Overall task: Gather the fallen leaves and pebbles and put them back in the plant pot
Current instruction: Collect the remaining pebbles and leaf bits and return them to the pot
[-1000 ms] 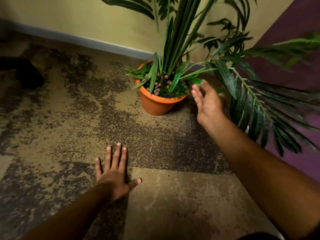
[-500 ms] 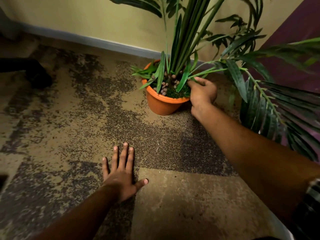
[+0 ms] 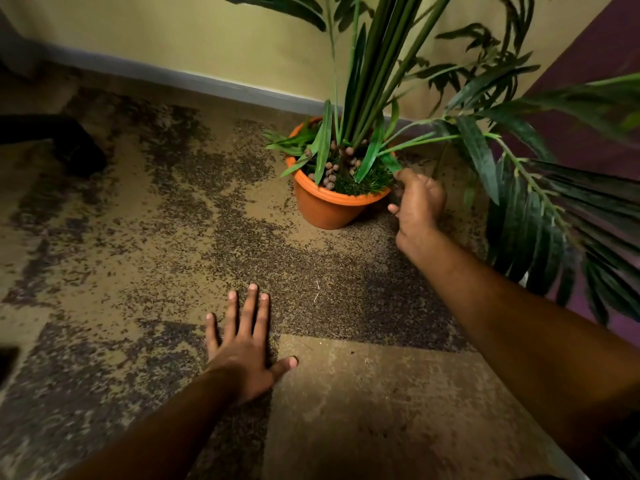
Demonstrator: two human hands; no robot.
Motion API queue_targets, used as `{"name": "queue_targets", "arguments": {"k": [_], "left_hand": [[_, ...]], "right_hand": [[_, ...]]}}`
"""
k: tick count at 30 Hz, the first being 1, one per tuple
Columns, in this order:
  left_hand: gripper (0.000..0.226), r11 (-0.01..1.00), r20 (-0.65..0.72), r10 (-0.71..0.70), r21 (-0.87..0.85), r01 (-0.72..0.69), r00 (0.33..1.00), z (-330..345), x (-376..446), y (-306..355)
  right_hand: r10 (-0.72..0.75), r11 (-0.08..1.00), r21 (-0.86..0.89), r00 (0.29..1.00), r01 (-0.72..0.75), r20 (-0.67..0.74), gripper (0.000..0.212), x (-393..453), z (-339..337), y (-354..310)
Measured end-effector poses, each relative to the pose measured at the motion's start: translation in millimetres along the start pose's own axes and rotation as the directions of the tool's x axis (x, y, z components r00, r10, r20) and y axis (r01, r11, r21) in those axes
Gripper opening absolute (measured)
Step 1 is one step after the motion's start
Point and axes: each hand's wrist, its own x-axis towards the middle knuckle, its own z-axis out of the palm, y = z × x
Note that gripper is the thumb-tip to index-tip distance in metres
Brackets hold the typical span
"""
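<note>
Dark object: seen at the far left on the carpet; what it is cannot be told.
Carpet: mottled tan and dark brown, spread across the whole floor up to the grey skirting board.
Left hand: laid flat on the carpet in the near middle, palm down, fingers straight and slightly spread, thumb stuck out to the right; nothing is held.
Plant pot: orange, stood upright on the carpet near the far wall, filled with green grass-like matting, long green leaves and tall stems.
Pebbles: small brown balls, gathered inside the pot around the stems.
Right hand: held just beside the pot's right rim, fingers curled; whether anything is pinched cannot be told.
Palm fronds: spread wide at the right, against the purple wall.
</note>
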Motion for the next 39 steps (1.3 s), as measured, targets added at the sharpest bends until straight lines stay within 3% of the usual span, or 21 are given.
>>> {"name": "queue_targets", "arguments": {"k": [6, 10, 13, 16, 18, 21, 24, 27, 30, 33, 37, 39], "left_hand": [[0.125, 1.0, -0.016, 0.002, -0.013, -0.002, 1.0, 2.2, 1.2, -0.9], [0.125, 1.0, -0.038, 0.005, -0.022, -0.006, 0.999, 5.9, 2.2, -1.9], [0.124, 1.0, -0.046, 0.009, -0.014, -0.01, 0.999, 7.1, 2.3, -2.4], [0.124, 1.0, -0.053, 0.014, -0.002, -0.014, 0.999, 7.4, 2.4, -3.9], [0.122, 1.0, -0.048, 0.023, 0.005, -0.023, 0.999, 6.8, 0.2, -5.4], [0.116, 0.993, -0.101, 0.114, 0.0, -0.114, 0.988, 13.0, -5.4, -13.9], [0.101, 0.969, -0.139, 0.242, -0.018, -0.247, 0.96, 23.0, -18.5, -34.7], [0.085, 0.94, -0.225, 0.333, 0.012, -0.34, 0.916, 29.4, -26.1, -58.1], [0.074, 0.935, -0.264, 0.356, 0.108, -0.339, 0.896, 37.8, -39.8, -70.9], [0.069, 0.952, -0.286, 0.305, 0.1, -0.288, 0.909, 49.2, -50.6, -65.9], [0.067, 0.963, -0.314, 0.269, 0.119, -0.243, 0.91, 58.7, -58.7, -58.4], [0.067, 0.959, -0.324, 0.279, 0.139, -0.247, 0.904, 61.5, -61.9, -59.0]], "right_hand": [[0.039, 0.999, -0.014, 0.998, -0.038, 0.044, 0.02, -9.0, -14.7, 20.9], [0.079, 0.988, -0.138, 0.995, -0.069, 0.064, 0.039, -18.1, -26.7, 38.6], [0.083, 0.939, -0.34, 0.994, -0.053, 0.074, 0.034, -22.6, -37.9, 56.4], [0.063, 0.786, -0.616, 0.986, 0.047, 0.156, 0.029, -24.1, -53.4, 81.4], [0.028, 0.533, -0.814, 0.957, 0.231, 0.29, 0.035, -29.8, -67.8, 101.6], [-0.043, 0.201, -0.767, 0.788, 0.609, 0.615, 0.059, -56.9, -95.0, 131.9], [-0.012, 0.049, -0.551, 0.553, 0.833, 0.833, 0.078, -103.5, -111.7, 165.5], [0.003, -0.059, -0.376, 0.377, 0.925, 0.926, 0.08, -155.0, -121.4, 178.1], [0.128, -0.111, -0.18, 0.194, 0.977, 0.973, 0.082, -204.6, -125.4, 178.1], [0.224, -0.12, -0.018, 0.045, 0.993, 0.973, 0.083, -238.4, -129.7, 181.8], [0.308, -0.039, 0.308, -0.281, 0.951, 0.909, 0.069, -259.1, -140.5, 194.1], [0.281, 0.004, 0.423, -0.407, 0.906, 0.869, 0.058, -263.5, -147.2, 202.2]]}}
